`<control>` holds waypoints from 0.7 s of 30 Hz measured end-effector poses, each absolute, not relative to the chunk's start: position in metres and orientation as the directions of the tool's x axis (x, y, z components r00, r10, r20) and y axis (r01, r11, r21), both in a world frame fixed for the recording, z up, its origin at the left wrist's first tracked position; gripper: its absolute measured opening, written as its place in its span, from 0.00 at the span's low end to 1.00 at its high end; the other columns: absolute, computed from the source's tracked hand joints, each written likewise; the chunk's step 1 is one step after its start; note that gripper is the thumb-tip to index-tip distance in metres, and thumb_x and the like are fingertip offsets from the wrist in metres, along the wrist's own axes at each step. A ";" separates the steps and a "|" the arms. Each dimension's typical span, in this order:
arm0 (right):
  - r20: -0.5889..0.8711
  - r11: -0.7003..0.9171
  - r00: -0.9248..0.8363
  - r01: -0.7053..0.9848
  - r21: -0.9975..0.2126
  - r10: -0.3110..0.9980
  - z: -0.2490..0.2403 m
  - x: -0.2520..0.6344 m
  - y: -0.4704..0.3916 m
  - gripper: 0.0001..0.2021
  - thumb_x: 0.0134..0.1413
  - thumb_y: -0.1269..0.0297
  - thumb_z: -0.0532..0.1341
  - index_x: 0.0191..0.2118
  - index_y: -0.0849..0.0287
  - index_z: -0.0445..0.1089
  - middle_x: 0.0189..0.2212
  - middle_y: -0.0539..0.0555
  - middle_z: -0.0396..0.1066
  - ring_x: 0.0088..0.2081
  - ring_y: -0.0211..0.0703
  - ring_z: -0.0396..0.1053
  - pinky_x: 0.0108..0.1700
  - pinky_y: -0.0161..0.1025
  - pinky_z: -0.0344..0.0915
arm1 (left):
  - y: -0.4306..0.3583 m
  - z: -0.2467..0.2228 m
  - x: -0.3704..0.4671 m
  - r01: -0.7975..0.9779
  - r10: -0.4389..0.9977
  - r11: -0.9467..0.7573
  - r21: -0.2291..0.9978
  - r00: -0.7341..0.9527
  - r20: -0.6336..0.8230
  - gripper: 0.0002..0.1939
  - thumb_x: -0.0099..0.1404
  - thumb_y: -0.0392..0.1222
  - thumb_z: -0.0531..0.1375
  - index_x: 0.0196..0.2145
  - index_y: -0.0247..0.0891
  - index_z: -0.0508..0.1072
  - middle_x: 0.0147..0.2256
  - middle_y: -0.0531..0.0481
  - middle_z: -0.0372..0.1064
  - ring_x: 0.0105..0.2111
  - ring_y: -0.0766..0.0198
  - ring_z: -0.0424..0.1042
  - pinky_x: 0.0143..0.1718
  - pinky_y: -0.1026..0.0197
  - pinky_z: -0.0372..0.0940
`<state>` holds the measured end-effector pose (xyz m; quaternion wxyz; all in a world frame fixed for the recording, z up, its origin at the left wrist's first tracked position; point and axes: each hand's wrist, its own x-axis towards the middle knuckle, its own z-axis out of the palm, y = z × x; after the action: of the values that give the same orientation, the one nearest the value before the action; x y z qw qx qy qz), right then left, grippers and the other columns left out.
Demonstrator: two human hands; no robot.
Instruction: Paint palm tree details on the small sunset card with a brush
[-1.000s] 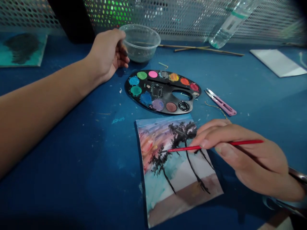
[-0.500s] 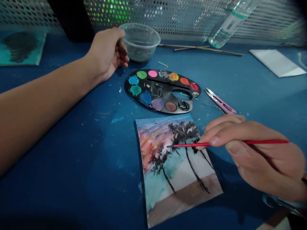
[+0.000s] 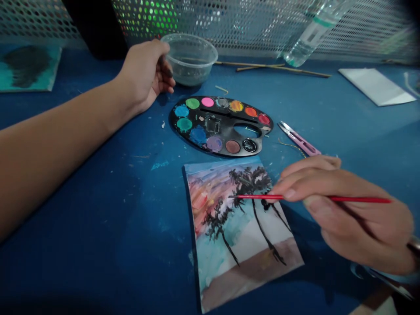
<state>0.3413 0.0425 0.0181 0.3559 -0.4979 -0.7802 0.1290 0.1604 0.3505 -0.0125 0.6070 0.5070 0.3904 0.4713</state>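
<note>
My right hand (image 3: pixel 348 205) pinches a thin red paintbrush (image 3: pixel 357 199), its dark tip over the palm trees on a small painting (image 3: pixel 243 227). The painting shows black palms on a pink, blue and teal sky above a brown ground. Just beyond its top edge lies a black oval palette (image 3: pixel 226 120) with round paint pans of several colours. At the left rim of a clear plastic bowl (image 3: pixel 193 65) is my left hand (image 3: pixel 152 72), its thumb touching the rim and its fingers curled, with a dark smudge on one. Cloudy liquid shows low in the bowl.
Pink-handled thread snips (image 3: pixel 300 139) lie right of the palette. Thin sticks (image 3: pixel 285 68) rest behind, near a leaning water bottle (image 3: pixel 310 39) and a folded white paper (image 3: pixel 376 86). A teal canvas with dark paint (image 3: pixel 28 65) sits far left. A perforated metal screen (image 3: pixel 249 26) borders the blue table.
The brush tip and my right hand have shifted very slightly over the painting. My left hand remains at the bowl, and the whole view has moved a little.
</note>
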 end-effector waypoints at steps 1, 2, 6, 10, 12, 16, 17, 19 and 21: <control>0.450 0.467 -0.216 0.669 -0.578 0.866 0.018 0.342 0.041 0.15 0.55 0.76 0.57 0.44 0.50 0.72 0.35 0.50 0.79 0.39 0.48 0.75 0.43 0.51 0.64 | 0.350 -0.013 0.159 -0.178 0.964 0.041 0.983 0.265 0.008 0.18 0.68 0.35 0.51 0.19 0.40 0.60 0.20 0.51 0.58 0.17 0.66 0.62 0.15 0.64 0.56; 0.468 0.469 -0.191 0.647 -0.601 0.863 0.018 0.343 0.039 0.16 0.55 0.76 0.56 0.44 0.51 0.72 0.36 0.51 0.78 0.39 0.48 0.75 0.43 0.51 0.65 | 0.350 -0.013 0.158 -0.179 0.961 0.040 0.983 0.276 0.011 0.18 0.69 0.34 0.51 0.20 0.39 0.60 0.20 0.51 0.59 0.17 0.66 0.62 0.15 0.64 0.57; 0.450 0.471 -0.202 0.612 -0.635 0.870 0.018 0.344 0.036 0.17 0.53 0.77 0.57 0.46 0.52 0.72 0.37 0.51 0.78 0.42 0.48 0.75 0.46 0.51 0.66 | 0.353 -0.013 0.156 -0.172 0.959 0.039 0.984 0.283 0.012 0.17 0.70 0.34 0.51 0.23 0.37 0.60 0.20 0.54 0.59 0.17 0.67 0.62 0.16 0.66 0.57; 0.385 0.470 -0.280 0.643 -0.605 0.879 0.019 0.342 0.039 0.17 0.51 0.76 0.60 0.46 0.52 0.71 0.38 0.49 0.80 0.42 0.47 0.77 0.45 0.50 0.64 | 0.354 -0.012 0.158 -0.178 0.963 0.039 0.983 0.268 0.010 0.17 0.69 0.35 0.52 0.21 0.38 0.60 0.20 0.53 0.58 0.17 0.66 0.63 0.15 0.65 0.57; 0.372 0.484 -0.315 0.652 -0.584 0.873 0.019 0.342 0.041 0.16 0.51 0.76 0.60 0.45 0.52 0.71 0.38 0.48 0.81 0.41 0.46 0.77 0.45 0.50 0.63 | 0.353 -0.012 0.159 -0.180 0.965 0.040 0.983 0.261 0.008 0.18 0.68 0.35 0.52 0.20 0.39 0.60 0.20 0.52 0.58 0.17 0.66 0.63 0.14 0.65 0.57; 0.362 0.481 -0.321 0.662 -0.575 0.875 0.021 0.341 0.041 0.15 0.52 0.76 0.59 0.43 0.51 0.71 0.35 0.48 0.81 0.39 0.46 0.78 0.44 0.50 0.62 | 0.353 -0.012 0.162 -0.173 0.969 0.047 0.984 0.247 -0.002 0.17 0.66 0.36 0.52 0.19 0.40 0.60 0.20 0.51 0.58 0.16 0.66 0.61 0.13 0.65 0.56; 0.363 0.479 -0.318 0.665 -0.573 0.876 0.021 0.342 0.041 0.14 0.52 0.76 0.59 0.42 0.51 0.70 0.35 0.48 0.81 0.39 0.46 0.77 0.44 0.50 0.62 | 0.353 -0.012 0.162 -0.173 0.970 0.047 0.984 0.243 -0.004 0.17 0.66 0.36 0.52 0.18 0.40 0.60 0.19 0.51 0.58 0.16 0.66 0.61 0.13 0.65 0.55; 0.364 0.472 -0.309 0.671 -0.572 0.879 0.023 0.342 0.040 0.13 0.53 0.75 0.58 0.42 0.52 0.70 0.35 0.48 0.80 0.39 0.45 0.77 0.43 0.49 0.63 | 0.353 -0.013 0.162 -0.172 0.972 0.047 0.984 0.236 -0.005 0.17 0.65 0.36 0.52 0.18 0.41 0.60 0.19 0.51 0.58 0.16 0.66 0.60 0.13 0.65 0.55; 0.367 0.463 -0.293 0.675 -0.574 0.883 0.025 0.342 0.039 0.13 0.54 0.75 0.57 0.43 0.52 0.69 0.35 0.48 0.80 0.39 0.43 0.77 0.42 0.48 0.65 | 0.354 -0.014 0.162 -0.173 0.970 0.044 0.984 0.243 0.000 0.17 0.65 0.37 0.53 0.18 0.41 0.61 0.19 0.51 0.58 0.16 0.66 0.61 0.13 0.65 0.56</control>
<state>0.3421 0.0394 0.0247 0.3309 -0.4939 -0.7887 0.1565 0.1616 0.3535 -0.0138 0.6052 0.5053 0.3944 0.4720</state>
